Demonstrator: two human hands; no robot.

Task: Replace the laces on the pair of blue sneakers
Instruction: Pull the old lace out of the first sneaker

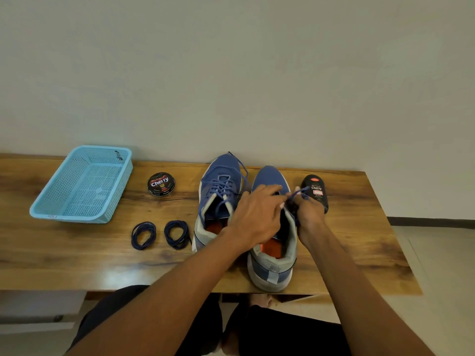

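The job looks to be at its opening stage. Both blue sneakers stand side by side at the centre of the wooden table (77, 258), toes pointing to the wall. The sneaker on the left (218, 199) is fully laced with its old blue lace, its loose ends trailing over the toe, and nobody is touching it. The sneaker on the right (272, 240) is the one in hand, and its old lace (299, 192) is partly drawn up out of the eyelets; how many eyelets are freed cannot be told, since the hands cover them. The two new dark laces, one coil (144, 235) and a second coil (177, 234), lie bundled and unused left of the shoes, in the lower-left middle of the frame. So, by judgement, both unlacings and both relacings remain.

The left hand (257, 214) reaches across from the lower left, palm down over the tongue of the right-hand sneaker, fingers bent toward the lace; whether it pinches the lace or only steadies the shoe cannot be told. The right hand (307, 211) comes up from the lower right, fingers curled closely around a loop of the old lace at the shoe's outer side.

A pale blue basket (51, 209) sits at the upper left of the table, a round polish tin (161, 184) beside it, and a black polish bottle (316, 187) just behind the right hand.
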